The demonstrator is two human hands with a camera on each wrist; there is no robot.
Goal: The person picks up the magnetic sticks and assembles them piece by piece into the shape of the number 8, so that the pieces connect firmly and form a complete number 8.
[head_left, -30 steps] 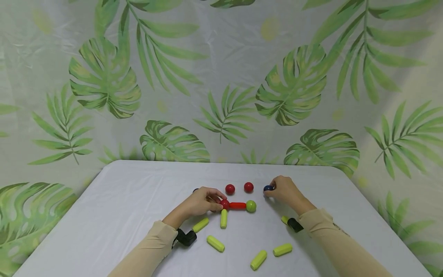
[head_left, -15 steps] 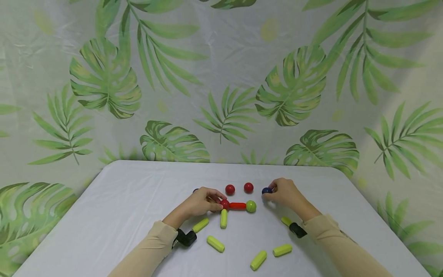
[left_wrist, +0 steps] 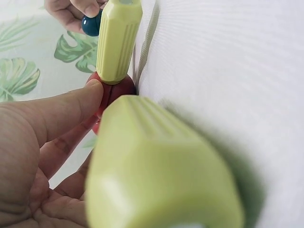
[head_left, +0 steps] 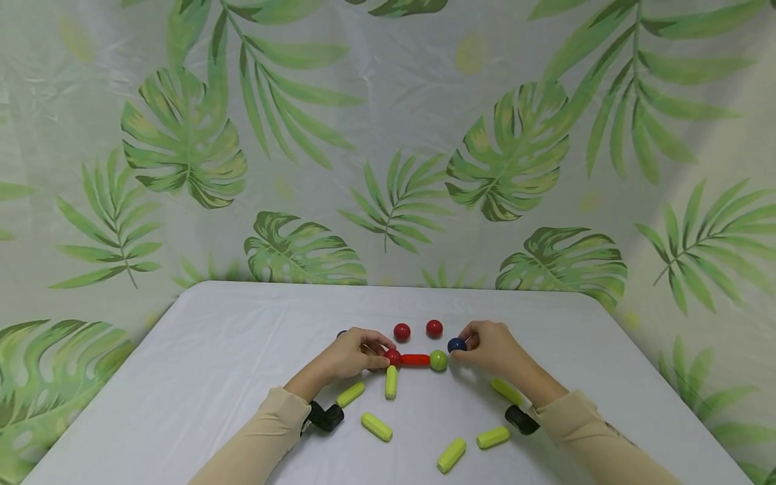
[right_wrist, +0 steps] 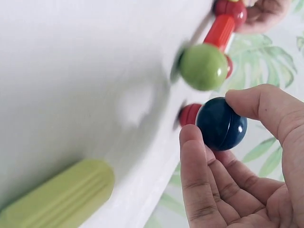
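My left hand (head_left: 351, 351) pinches a red ball (head_left: 393, 358) between thumb and fingers. A red rod (head_left: 415, 360) joins that ball to a green ball (head_left: 438, 360) on its right, and a yellow-green rod (head_left: 391, 382) extends from it toward the near side. My right hand (head_left: 492, 345) holds a dark blue ball (right_wrist: 221, 124) by thumb and fingertips, just right of the green ball and apart from it. In the left wrist view, a loose yellow-green rod (left_wrist: 156, 171) fills the foreground and covers part of the left hand's grip.
Two loose red balls (head_left: 402, 332) (head_left: 434, 329) lie behind the joined pieces. Another dark blue ball (head_left: 342, 333) peeks out behind my left hand. Several loose yellow-green rods (head_left: 376, 427) are spread over the near part of the white table (head_left: 242, 350). Leaf-patterned cloth (head_left: 388, 135) hangs behind.
My right hand has moved left and toward the near side, bringing the blue ball closer to the green ball. The left hand and the joined pieces stay in place.
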